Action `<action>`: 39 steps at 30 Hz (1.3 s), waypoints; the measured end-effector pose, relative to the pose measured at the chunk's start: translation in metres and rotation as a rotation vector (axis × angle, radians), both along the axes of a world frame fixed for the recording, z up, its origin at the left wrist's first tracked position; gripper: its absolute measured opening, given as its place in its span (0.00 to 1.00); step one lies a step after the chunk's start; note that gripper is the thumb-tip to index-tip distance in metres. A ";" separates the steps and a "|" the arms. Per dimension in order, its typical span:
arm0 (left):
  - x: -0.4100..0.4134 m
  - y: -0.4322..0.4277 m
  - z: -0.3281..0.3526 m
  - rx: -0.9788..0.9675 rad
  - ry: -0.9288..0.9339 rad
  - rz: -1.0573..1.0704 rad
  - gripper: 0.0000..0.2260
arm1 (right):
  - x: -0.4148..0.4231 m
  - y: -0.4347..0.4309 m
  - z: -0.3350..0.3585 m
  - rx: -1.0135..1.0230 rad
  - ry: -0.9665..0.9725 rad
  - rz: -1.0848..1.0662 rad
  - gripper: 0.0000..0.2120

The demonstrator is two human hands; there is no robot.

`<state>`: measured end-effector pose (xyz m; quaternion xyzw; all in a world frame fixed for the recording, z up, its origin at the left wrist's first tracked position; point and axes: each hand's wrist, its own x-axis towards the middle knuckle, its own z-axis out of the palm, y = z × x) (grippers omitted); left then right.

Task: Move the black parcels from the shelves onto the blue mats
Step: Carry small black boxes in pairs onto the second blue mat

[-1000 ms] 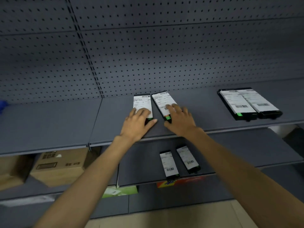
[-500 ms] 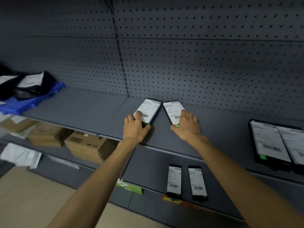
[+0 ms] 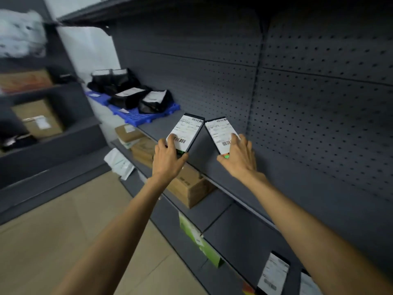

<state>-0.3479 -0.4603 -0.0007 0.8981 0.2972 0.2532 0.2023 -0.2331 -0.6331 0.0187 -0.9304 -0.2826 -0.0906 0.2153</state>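
Note:
Two flat black parcels with white barcode labels are lifted above the grey shelf [image 3: 214,173]. My left hand [image 3: 168,160] grips the near end of the left parcel [image 3: 188,130]. The right parcel [image 3: 219,133] is held the same way by my right hand [image 3: 240,156]. Both parcels tilt upward, their far ends close together. Further left along the shelf lie blue mats [image 3: 136,114] with several black bagged parcels [image 3: 153,102] on them. Two more labelled black parcels [image 3: 274,273] rest on the lower shelf at bottom right.
Cardboard boxes [image 3: 189,186] and white packets [image 3: 119,165] sit on the lower shelf under my hands. A second dark shelf unit with boxes [image 3: 38,122] stands at left. A perforated grey back panel [image 3: 308,103] rises behind the shelf. A beige floor [image 3: 63,220] lies between.
Both hands have lifted their parcels off the shelf and carried them left. My view has swung left, bringing the blue mats much closer; the pair of larger parcels at right left the view.

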 end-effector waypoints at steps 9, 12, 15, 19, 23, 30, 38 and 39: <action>-0.088 0.174 0.021 0.052 -0.064 0.239 0.33 | -0.055 0.202 0.026 0.030 -0.046 0.250 0.41; -0.108 0.235 0.028 0.067 -0.087 0.274 0.33 | -0.070 0.268 0.034 0.055 -0.050 0.288 0.40; -0.124 0.293 0.032 0.078 -0.088 0.311 0.34 | -0.084 0.328 0.040 0.068 -0.048 0.322 0.40; -0.137 0.362 0.032 0.092 -0.101 0.335 0.33 | -0.092 0.396 0.045 0.067 -0.051 0.334 0.39; -0.128 0.421 0.030 0.086 -0.096 0.339 0.34 | -0.083 0.456 0.048 0.049 -0.070 0.339 0.39; -0.071 0.522 0.029 0.066 -0.095 0.319 0.33 | -0.030 0.557 0.044 0.045 -0.058 0.328 0.40; 0.016 0.625 0.040 0.062 -0.109 0.236 0.32 | 0.050 0.654 0.056 0.058 -0.072 0.266 0.38; 0.024 0.633 0.041 0.061 -0.107 0.229 0.32 | 0.057 0.660 0.056 0.053 -0.070 0.253 0.38</action>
